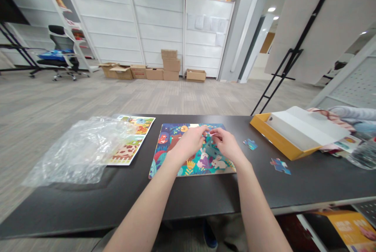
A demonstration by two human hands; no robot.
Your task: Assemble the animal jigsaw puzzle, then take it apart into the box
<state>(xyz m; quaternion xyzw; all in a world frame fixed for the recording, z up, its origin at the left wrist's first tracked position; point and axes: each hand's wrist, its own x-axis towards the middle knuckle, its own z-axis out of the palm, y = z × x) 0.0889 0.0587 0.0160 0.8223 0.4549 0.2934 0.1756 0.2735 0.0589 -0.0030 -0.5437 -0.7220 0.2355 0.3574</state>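
Note:
A colourful animal jigsaw puzzle (pixel 190 169) lies flat on the black table, with rabbits and a bear in its picture. Over its upper right part, my left hand (pixel 195 138) and my right hand (pixel 225 142) meet, fingers pinched together. Between the fingertips is a small pale-edged puzzle piece (pixel 210 134), mostly hidden by the fingers. A whitish patch shows at the puzzle's top edge, beside my left hand. To the right of the puzzle, one loose puzzle piece (pixel 250 144) and another loose puzzle piece (pixel 281 166) rest on the tabletop.
Crumpled clear plastic (pixel 79 150) partly covers a picture sheet (pixel 125 154) on the left. An open yellow box (pixel 276 136) with a white inside stands at right, near folded cloths (pixel 352 113). Cardboard boxes (pixel 170 66) line the far wall; a board on a stand (pixel 311 28) is at right.

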